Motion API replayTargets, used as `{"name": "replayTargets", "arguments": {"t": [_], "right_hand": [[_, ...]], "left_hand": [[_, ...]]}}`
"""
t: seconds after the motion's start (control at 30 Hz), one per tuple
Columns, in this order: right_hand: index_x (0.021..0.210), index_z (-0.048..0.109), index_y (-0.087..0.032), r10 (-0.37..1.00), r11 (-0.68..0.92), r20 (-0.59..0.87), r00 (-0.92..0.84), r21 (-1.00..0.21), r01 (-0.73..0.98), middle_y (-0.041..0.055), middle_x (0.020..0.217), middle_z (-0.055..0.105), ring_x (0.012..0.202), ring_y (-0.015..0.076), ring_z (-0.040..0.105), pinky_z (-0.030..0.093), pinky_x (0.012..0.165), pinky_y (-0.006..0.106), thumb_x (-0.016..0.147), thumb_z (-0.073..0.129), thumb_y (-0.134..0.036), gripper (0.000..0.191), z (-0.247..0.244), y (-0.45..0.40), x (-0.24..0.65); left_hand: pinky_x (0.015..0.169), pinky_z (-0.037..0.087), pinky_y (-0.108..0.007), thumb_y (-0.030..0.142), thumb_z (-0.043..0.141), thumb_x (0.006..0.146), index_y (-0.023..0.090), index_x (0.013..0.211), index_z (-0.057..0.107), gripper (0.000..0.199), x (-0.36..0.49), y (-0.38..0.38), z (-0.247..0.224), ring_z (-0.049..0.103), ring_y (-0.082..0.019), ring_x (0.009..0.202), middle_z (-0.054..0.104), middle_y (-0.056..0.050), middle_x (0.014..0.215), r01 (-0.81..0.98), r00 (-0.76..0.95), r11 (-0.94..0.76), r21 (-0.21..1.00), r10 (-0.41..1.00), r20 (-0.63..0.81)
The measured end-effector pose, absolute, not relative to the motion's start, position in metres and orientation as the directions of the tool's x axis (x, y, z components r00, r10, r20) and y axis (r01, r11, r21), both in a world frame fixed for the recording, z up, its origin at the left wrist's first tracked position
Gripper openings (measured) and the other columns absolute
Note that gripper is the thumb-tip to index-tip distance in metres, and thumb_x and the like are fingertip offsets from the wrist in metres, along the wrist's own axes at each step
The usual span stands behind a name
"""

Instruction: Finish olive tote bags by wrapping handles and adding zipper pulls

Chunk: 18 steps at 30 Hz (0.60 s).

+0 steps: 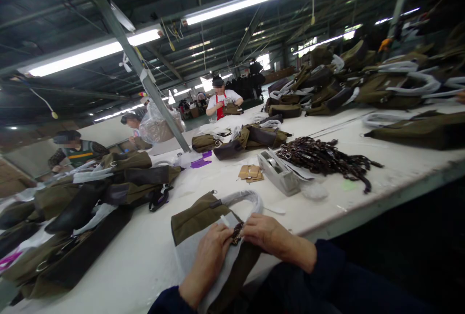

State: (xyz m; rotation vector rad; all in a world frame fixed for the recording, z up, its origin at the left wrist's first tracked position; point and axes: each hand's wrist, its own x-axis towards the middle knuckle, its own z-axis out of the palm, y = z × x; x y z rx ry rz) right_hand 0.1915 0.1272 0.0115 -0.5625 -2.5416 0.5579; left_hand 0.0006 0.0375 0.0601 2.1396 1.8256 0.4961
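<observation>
"What's the room looking like?"

"A long white table (145, 275) is running from the bottom of the frame up toward the middle, and tube ceiling lights (240, 4) are shining across the top under dark beams."

"Is anything standing in the way?"

"A slanted steel post (127, 57) is cutting down through the upper left, partly in front of a clear plastic bag (156, 127). Past it, a person in a red apron (221, 103) is working at the far end of the table."

"What's lying around?"

"Piles of olive bags (356, 81) are stretching along the upper right and the left side. A tape dispenser (278, 173), cardboard tags (250, 173) and a heap of dark straps (323, 161) are sitting near the centre."

"And the hands?"

"At bottom centre, the left hand (212, 256) and the right hand (269, 236) are both clenching a short dark strap (237, 233), which is resting on an olive bag (198, 222) with a white-wrapped handle (243, 199)."
</observation>
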Motion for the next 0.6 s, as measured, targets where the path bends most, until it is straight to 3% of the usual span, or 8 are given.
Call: {"name": "replayTargets", "arguments": {"t": [0.13, 0.37, 0.43, 0.53, 0.6], "right_hand": [[0.090, 0.070, -0.018, 0.464, 0.861, 0.381, -0.800, -0.406, 0.306, 0.0058, 0.094, 0.066, 0.094, 0.0195, 0.054, 0.041, 0.084, 0.030, 0.096, 0.053, -0.027, 0.020, 0.015, 0.142, 0.166], [0.077, 0.075, -0.017, 0.548, 0.755, 0.202, -0.811, -0.537, 0.376, 0.0030, 0.070, 0.065, 0.069, 0.0163, 0.052, 0.035, 0.065, 0.028, 0.082, 0.063, -0.019, 0.013, 0.016, 0.160, 0.143], [0.074, 0.075, -0.016, 0.539, 0.737, 0.162, -0.826, -0.566, 0.370, 0.0016, 0.063, 0.063, 0.063, 0.0148, 0.050, 0.033, 0.061, 0.027, 0.077, 0.064, -0.017, 0.011, 0.018, 0.162, 0.142], [0.073, 0.075, -0.016, 0.536, 0.731, 0.154, -0.830, -0.576, 0.365, 0.0003, 0.060, 0.062, 0.061, 0.0136, 0.048, 0.032, 0.060, 0.026, 0.074, 0.063, -0.014, 0.012, 0.019, 0.166, 0.140], [0.074, 0.075, -0.015, 0.540, 0.738, 0.168, -0.825, -0.565, 0.368, 0.0004, 0.062, 0.063, 0.063, 0.0136, 0.050, 0.032, 0.061, 0.026, 0.075, 0.061, -0.015, 0.015, 0.016, 0.168, 0.138]], "left_hand": [[0.092, 0.042, -0.035, 0.025, 0.047, 0.091, 0.024, 0.093, 0.076, 0.030, -0.002, 0.040, 0.063, 0.058, -0.025, 0.100, 0.071, -0.007, 0.102, 0.848, 0.181, -0.182, 0.498, 0.982, 0.051], [0.092, 0.045, -0.034, 0.029, 0.049, 0.090, 0.021, 0.098, 0.077, 0.030, -0.029, 0.048, 0.076, 0.061, -0.024, 0.097, 0.071, -0.007, 0.103, 0.765, 0.271, -0.147, 0.627, 0.957, -0.106], [0.094, 0.046, -0.036, 0.029, 0.048, 0.091, 0.020, 0.107, 0.073, 0.031, -0.030, 0.044, 0.089, 0.061, -0.024, 0.101, 0.071, -0.008, 0.108, 0.816, 0.215, -0.127, 0.563, 0.972, -0.094], [0.102, 0.043, -0.045, 0.022, 0.047, 0.091, 0.018, 0.115, 0.068, 0.032, -0.012, 0.034, 0.101, 0.056, -0.028, 0.113, 0.066, -0.011, 0.120, 0.950, 0.091, -0.116, 0.289, 0.991, 0.098], [0.103, 0.043, -0.044, 0.016, 0.044, 0.092, 0.019, 0.117, 0.066, 0.034, 0.006, 0.029, 0.098, 0.054, -0.028, 0.117, 0.064, -0.011, 0.125, 0.966, 0.187, -0.207, 0.156, 0.973, 0.135]]}}
